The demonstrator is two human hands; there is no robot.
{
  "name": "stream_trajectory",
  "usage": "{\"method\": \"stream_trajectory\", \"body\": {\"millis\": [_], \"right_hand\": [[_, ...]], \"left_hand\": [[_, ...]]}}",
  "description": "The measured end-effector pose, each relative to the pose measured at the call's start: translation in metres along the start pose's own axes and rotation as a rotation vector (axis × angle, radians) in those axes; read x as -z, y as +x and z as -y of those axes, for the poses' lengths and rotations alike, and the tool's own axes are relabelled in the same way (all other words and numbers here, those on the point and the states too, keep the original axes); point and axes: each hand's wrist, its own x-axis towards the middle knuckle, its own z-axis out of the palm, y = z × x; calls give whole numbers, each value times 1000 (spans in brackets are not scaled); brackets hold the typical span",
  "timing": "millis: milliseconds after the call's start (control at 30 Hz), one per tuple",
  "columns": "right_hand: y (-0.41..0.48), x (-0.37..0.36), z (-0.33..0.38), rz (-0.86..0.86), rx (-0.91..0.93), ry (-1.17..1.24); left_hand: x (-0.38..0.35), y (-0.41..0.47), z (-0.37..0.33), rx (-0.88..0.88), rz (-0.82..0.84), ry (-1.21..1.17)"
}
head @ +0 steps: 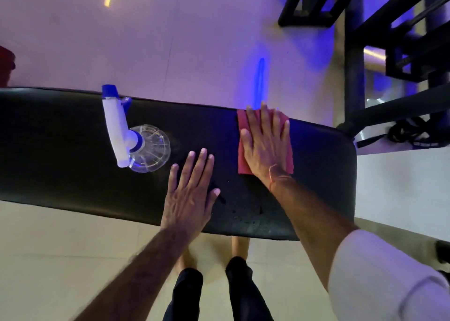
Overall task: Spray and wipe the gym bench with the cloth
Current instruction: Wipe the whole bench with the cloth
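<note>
Pressing flat with fingers spread, the right hand (264, 145) pins the cloth (265, 141) on the bench (73, 169) far-right — a leftward sweep might topple the spray bottle (136, 140); left hand (190, 194) rests flat, fingers together.

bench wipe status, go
Right hand flat on red cloth, far edge of bench. Left hand flat on pad, empty. Spray bottle standing left, clear of cloth.
</note>
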Motion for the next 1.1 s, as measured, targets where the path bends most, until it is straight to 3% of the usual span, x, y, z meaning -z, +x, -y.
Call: {"method": "stream_trajectory", "body": {"millis": [100, 200, 300, 433, 633, 733, 833, 933, 1033, 1100], "right_hand": [[-15, -11, 27, -12, 192, -50], [-59, -18, -3, 58, 426, -87], [-35, -8, -26, 69, 382, -108], [23, 3, 17, -14, 263, -68], [-25, -7, -21, 101, 725, -161], [10, -1, -21, 76, 624, -117], [53, 7, 26, 40, 539, -51], [37, -2, 45, 21, 718, -77], [-9, -13, 1, 59, 909, -108], [-12, -13, -28, 70, 946, -114]], "left_hand": [[-3, -2, -4, 37, -20, -21], [-1, -3, -7, 87, -37, -24], [-2, -4, -12, 120, -33, -29], [-8, -4, -21, 180, -59, -41], [-8, -5, -38, 282, -90, -75], [-10, -4, -44, 331, -111, -70], [-15, -1, -52, 384, -136, -86], [-16, -4, -60, 476, -183, -144], [-13, -16, -64, 631, -192, -185], [-12, -24, -62, 639, -154, -180]]}}
